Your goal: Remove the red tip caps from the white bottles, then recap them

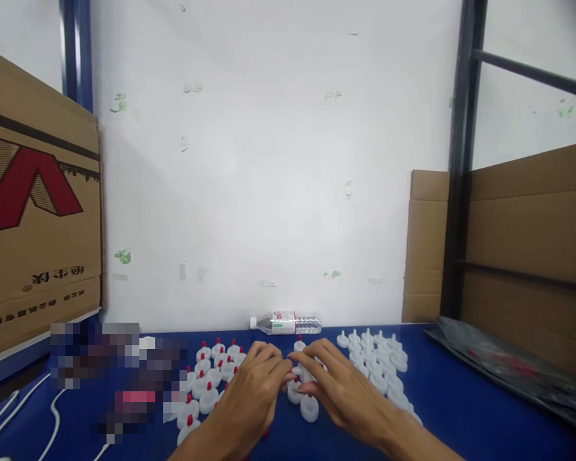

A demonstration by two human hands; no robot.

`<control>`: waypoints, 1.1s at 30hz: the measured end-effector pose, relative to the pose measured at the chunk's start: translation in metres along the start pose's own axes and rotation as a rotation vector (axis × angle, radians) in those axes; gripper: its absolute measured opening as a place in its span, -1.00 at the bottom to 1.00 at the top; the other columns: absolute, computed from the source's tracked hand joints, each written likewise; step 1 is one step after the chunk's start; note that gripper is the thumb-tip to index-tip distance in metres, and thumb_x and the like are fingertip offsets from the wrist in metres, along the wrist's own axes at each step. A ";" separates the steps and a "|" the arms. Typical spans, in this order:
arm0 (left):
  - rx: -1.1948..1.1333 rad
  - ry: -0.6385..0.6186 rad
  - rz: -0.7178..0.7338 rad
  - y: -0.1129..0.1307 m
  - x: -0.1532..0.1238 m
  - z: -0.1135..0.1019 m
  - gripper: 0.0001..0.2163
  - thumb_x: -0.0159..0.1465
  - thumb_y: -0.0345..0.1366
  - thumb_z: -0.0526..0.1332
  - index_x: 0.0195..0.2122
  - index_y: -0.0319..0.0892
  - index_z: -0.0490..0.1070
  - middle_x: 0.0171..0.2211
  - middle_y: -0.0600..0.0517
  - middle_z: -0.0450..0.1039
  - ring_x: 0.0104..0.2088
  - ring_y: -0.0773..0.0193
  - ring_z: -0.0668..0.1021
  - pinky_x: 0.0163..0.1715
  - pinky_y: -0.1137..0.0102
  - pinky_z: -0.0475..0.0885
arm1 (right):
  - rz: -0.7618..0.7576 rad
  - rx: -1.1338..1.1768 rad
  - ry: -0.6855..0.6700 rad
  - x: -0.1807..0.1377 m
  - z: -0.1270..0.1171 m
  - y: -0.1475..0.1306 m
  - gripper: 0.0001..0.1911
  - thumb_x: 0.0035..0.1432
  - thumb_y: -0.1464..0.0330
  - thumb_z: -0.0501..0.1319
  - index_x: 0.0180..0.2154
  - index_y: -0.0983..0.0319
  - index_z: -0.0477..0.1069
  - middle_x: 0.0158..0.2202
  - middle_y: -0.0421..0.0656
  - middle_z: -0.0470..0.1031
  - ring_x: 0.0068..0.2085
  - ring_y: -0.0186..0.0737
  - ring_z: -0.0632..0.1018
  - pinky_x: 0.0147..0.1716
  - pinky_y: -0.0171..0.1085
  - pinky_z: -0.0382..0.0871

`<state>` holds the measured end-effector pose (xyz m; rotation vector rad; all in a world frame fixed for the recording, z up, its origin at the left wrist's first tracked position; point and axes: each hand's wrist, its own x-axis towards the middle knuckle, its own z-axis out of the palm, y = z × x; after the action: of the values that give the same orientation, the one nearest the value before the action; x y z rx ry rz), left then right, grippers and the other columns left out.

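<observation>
My left hand [255, 388] and my right hand [342, 385] meet over the blue table [461, 410], fingertips pinched together around a small white cap [299, 372] between them. Left of my hands stand several white caps with red tips [211, 378]. On the right lie several plain white caps [381, 362] in rows. Two more white caps [309, 408] sit just below my fingertips.
A clear water bottle [288, 323] lies on its side at the back against the white wall. A large printed cardboard box [33, 211] stands at left, brown cardboard panels [523, 243] at right, dark plastic bags [509, 368] beneath them. White cables [52, 416] trail at lower left.
</observation>
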<state>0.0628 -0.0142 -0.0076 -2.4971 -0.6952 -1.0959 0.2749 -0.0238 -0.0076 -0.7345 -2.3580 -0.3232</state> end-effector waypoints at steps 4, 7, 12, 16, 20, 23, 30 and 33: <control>0.144 -0.062 0.120 -0.008 0.000 -0.001 -0.79 0.45 -0.48 0.01 -0.22 -0.21 0.42 -0.38 0.01 0.46 -0.30 0.16 0.45 -0.20 0.21 0.34 | -0.042 -0.087 -0.007 0.004 -0.005 0.006 -0.71 0.41 0.29 0.14 0.10 0.21 0.36 -0.12 -0.02 0.54 -0.11 -0.04 0.52 -0.05 -0.03 0.40; 0.227 -0.176 0.089 -0.019 0.000 -0.004 -0.81 0.45 -0.46 0.04 -0.14 -0.20 0.45 -0.33 -0.02 0.49 -0.24 0.13 0.47 -0.12 0.16 0.34 | -0.022 -0.101 -0.003 0.006 -0.009 0.015 -0.76 0.39 0.32 0.16 0.05 0.15 0.42 -0.11 -0.08 0.58 -0.08 -0.08 0.54 0.05 -0.01 0.30; 0.306 -0.456 -0.138 -0.039 -0.002 -0.016 -0.78 0.37 -0.55 0.08 -0.29 -0.19 0.48 -0.28 -0.06 0.53 -0.13 0.06 0.49 -0.06 0.14 0.34 | 0.187 -0.129 0.036 -0.001 -0.009 0.044 -0.85 0.37 0.41 0.13 -0.08 0.13 0.42 -0.09 -0.11 0.59 -0.09 -0.08 0.55 0.05 0.01 0.28; 0.289 -0.535 -0.204 -0.047 -0.008 -0.018 -0.75 0.34 -0.56 0.10 -0.37 -0.18 0.51 -0.34 -0.06 0.56 -0.17 0.03 0.51 -0.15 0.16 0.37 | 0.257 -0.128 0.044 -0.009 -0.004 0.068 -0.87 0.35 0.45 0.13 -0.12 0.12 0.37 -0.13 -0.16 0.60 -0.13 -0.12 0.58 0.14 0.09 0.22; 0.256 -0.596 -0.255 -0.047 -0.011 -0.016 -0.71 0.30 -0.62 0.08 -0.33 -0.18 0.55 -0.30 -0.07 0.57 -0.16 0.02 0.52 -0.18 0.18 0.38 | 0.334 -0.172 0.060 -0.014 -0.003 0.080 -0.90 0.34 0.40 0.16 -0.14 0.13 0.41 -0.06 -0.08 0.55 -0.03 -0.01 0.54 0.06 0.07 0.32; 0.222 -0.619 -0.290 -0.045 -0.010 -0.018 -0.69 0.29 -0.63 0.06 -0.31 -0.17 0.56 -0.26 -0.08 0.57 -0.13 0.02 0.52 -0.17 0.18 0.38 | 0.432 -0.217 0.004 -0.015 -0.006 0.084 -0.88 0.34 0.34 0.16 -0.16 0.16 0.47 -0.11 -0.04 0.52 -0.09 0.00 0.53 -0.08 -0.04 0.40; 0.150 -0.673 -0.335 -0.041 -0.009 -0.024 -0.91 0.24 -0.36 0.27 -0.34 -0.19 0.58 -0.30 -0.14 0.58 -0.13 -0.08 0.53 -0.12 0.12 0.41 | 0.518 -0.248 -0.129 -0.019 -0.003 0.091 -0.86 0.29 0.36 0.20 -0.27 0.18 0.55 -0.35 -0.11 0.57 -0.20 -0.02 0.54 -0.14 -0.10 0.33; 0.152 -0.689 -0.350 -0.039 -0.011 -0.024 -0.94 0.22 -0.36 0.29 -0.35 -0.17 0.57 -0.29 -0.13 0.59 -0.12 -0.05 0.54 -0.06 0.10 0.40 | 0.525 -0.242 -0.173 -0.024 0.004 0.095 -0.85 0.24 0.38 0.20 -0.30 0.17 0.57 -0.38 -0.12 0.59 -0.20 0.00 0.54 -0.14 -0.10 0.31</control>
<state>0.0207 0.0039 0.0034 -2.6627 -1.3775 -0.2126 0.3436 0.0446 -0.0224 -1.5070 -2.1953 -0.3245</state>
